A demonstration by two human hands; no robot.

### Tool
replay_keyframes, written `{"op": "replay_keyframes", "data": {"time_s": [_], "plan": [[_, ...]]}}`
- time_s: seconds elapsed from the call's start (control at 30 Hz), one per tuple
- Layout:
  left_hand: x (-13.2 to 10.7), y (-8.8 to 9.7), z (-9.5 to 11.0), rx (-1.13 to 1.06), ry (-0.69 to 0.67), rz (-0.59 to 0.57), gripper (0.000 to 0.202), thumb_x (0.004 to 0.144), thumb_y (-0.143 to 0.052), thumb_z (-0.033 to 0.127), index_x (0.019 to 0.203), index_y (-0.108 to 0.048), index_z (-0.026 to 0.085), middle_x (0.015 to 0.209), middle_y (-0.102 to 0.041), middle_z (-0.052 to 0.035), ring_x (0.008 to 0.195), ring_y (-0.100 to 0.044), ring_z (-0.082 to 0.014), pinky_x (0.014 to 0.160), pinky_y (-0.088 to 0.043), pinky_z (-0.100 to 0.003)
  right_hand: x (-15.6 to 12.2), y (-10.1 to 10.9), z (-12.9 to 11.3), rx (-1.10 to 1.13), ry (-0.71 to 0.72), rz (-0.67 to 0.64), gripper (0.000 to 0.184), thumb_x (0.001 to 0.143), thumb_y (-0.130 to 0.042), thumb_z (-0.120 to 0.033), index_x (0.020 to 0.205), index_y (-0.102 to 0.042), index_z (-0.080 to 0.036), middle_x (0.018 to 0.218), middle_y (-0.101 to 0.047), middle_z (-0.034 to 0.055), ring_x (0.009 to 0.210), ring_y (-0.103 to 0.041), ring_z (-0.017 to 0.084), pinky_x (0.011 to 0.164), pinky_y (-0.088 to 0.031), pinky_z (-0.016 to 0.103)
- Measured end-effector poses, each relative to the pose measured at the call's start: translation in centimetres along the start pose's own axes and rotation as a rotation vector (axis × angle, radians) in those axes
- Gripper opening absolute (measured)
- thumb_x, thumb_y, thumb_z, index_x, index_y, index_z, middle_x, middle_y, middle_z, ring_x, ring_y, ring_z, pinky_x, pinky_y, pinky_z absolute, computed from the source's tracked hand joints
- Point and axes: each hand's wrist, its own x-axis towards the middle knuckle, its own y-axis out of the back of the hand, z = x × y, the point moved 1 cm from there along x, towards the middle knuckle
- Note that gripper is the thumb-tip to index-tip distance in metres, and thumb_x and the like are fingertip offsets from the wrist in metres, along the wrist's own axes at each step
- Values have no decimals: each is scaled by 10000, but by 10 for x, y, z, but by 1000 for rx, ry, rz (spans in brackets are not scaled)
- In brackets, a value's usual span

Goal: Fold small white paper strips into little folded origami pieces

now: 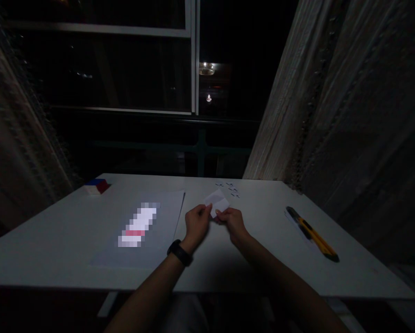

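Between my two hands is a small piece of white paper (217, 200) with crease lines across it, held over the middle of the white table. My left hand (197, 224), with a dark band on its wrist, pinches the paper's near left edge between thumb and fingers. On the near right edge, my right hand (233, 221) grips it with the thumb on top. The fingertips under the paper are hidden. Just beyond the paper lie several small dark-marked pieces (232, 189), too small to make out.
A stack of white sheets (174, 203) lies on the left, with a bright blurred-out rectangle (141, 222) on it. A coloured cube (96, 186) stands at the far left. To the right rests a yellow and black utility knife (313, 235). Curtains (280, 92) hang behind the table (259, 277).
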Motion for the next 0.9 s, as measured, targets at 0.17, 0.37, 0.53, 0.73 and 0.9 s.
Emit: {"op": "replay_keyframes", "data": {"time_s": [0.17, 0.37, 0.53, 0.73, 0.9], "plan": [[0, 2, 3, -31, 17, -5, 378, 766, -480, 453, 566, -590, 152, 518, -563, 2, 503, -480, -110, 509, -334, -216, 1, 2, -2, 58, -39, -4, 267, 493, -748, -320, 469, -545, -148, 474, -575, 5, 437, -472, 98, 462, -352, 237], [1, 3, 2, -6, 12, -17, 385, 764, -481, 454, 544, -585, 155, 502, -560, 6, 484, -475, -107, 508, -333, -217, 7, 7, 0, 82, -61, 5, 296, 496, -746, -331, 466, -507, -159, 478, -572, -3, 448, -489, 101, 470, -366, 232], [-1, 2, 1, -2, 7, -22, 398, 763, -481, 459, 524, -576, 155, 481, -542, 7, 476, -466, -108, 504, -329, -219, 9, 10, -1, 120, -49, 38, 293, 475, -758, -292, 466, -495, -162, 470, -549, -23, 447, -483, 89, 481, -380, 226], [0, 2, -1, 0, 15, -22, 413, 759, -472, 474, 523, -581, 153, 467, -529, 5, 477, -459, -113, 479, -309, -218, 10, 12, -3, 100, -18, 65, 349, 553, -701, -466, 523, -548, -153, 498, -579, 19, 442, -511, 116, 443, -378, 239], [1, 3, 0, -32, 27, -5, 413, 761, -475, 474, 525, -583, 153, 474, -537, 7, 478, -468, -111, 491, -324, -217, 9, 9, -2, 84, 22, 47, 388, 597, -647, -543, 647, -583, -164, 555, -603, 14, 479, -545, 128, 447, -400, 233]]}}
